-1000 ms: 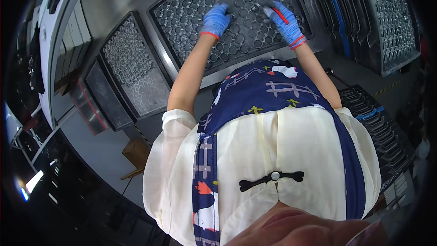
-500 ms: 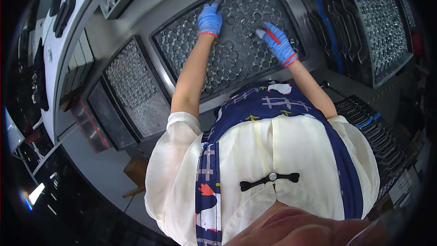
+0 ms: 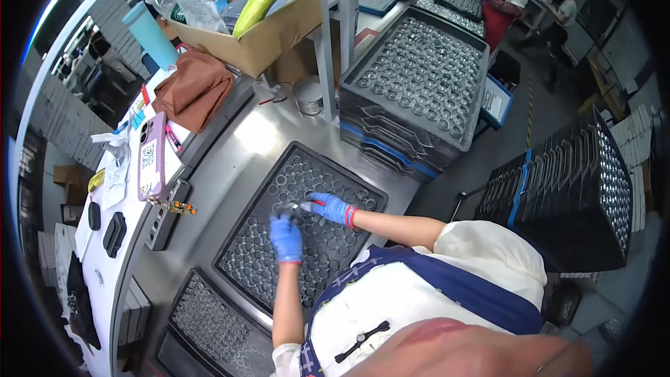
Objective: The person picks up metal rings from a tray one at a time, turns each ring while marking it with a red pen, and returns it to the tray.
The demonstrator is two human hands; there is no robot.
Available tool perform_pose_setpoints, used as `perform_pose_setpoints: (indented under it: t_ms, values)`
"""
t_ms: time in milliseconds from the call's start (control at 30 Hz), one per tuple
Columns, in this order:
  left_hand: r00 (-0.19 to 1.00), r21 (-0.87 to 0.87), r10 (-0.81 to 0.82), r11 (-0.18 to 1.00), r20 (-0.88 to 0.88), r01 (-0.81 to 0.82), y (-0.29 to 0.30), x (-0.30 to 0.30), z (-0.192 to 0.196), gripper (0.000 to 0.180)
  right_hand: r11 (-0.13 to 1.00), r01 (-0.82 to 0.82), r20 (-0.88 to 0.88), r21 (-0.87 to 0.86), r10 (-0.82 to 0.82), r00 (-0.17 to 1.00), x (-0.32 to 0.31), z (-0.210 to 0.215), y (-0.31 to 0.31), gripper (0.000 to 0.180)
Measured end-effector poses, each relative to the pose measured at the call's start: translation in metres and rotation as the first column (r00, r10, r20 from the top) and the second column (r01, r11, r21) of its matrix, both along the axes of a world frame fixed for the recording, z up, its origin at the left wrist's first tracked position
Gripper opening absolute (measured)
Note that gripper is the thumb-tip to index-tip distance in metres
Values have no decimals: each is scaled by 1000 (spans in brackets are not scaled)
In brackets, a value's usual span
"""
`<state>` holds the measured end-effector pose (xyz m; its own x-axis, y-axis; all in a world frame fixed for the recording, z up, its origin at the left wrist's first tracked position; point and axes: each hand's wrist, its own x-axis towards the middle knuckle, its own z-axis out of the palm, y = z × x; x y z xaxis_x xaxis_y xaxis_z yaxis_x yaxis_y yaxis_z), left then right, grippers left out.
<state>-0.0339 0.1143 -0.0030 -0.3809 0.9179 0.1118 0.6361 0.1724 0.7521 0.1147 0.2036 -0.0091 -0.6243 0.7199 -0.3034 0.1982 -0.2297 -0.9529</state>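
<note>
A black tray (image 3: 261,205) lies at a slant on the metal bench, holding many small clear or shiny rings in loose rows. Both my hands wear blue gloves with red cuffs and are over the tray's middle, close together. My left hand (image 3: 285,239) has its fingers bent together at the far end, with a blurred grey ring shape at the tips. From the right comes my right hand (image 3: 333,209), thumb and fingers closed near a shiny bit too small to name. A dark bare patch of tray shows beside the left fingertips.
Stacked trays of rings (image 3: 419,73) stand at the far right, another stack (image 3: 558,195) nearer right. A second ring tray (image 3: 209,324) is at near left. On the left are a phone (image 3: 151,157), brown cloth (image 3: 193,91) and cardboard box (image 3: 279,42). A person in a red apron (image 3: 497,0) stands beyond.
The view has swung up and to the right, bringing in the box, far stack and other people. My hands have come closer together over the tray's middle.
</note>
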Motion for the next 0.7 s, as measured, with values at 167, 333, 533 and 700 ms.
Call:
perform_pose_setpoints:
  t_ms: [167, 333, 533, 700]
  values:
    - [983, 249, 6, 968, -186, 41, -39, 21, 6, 23, 970, -169, -189, -176, 135, 973, -9, 9, -19, 32]
    - [813, 130, 121, 963, 570, -235, -67, 28, 9, 33, 940, -312, -300, -141, 259, 918, 5, 19, -40, 34]
    - [988, 216, 127, 971, -86, -106, -67, 37, 24, 13, 633, -324, 213, 703, 247, 945, 6, 33, -43, 37]
    - [934, 179, 97, 970, 343, -166, -72, 40, 40, 24, 923, -344, -205, 171, 375, 904, 24, 45, -39, 30]
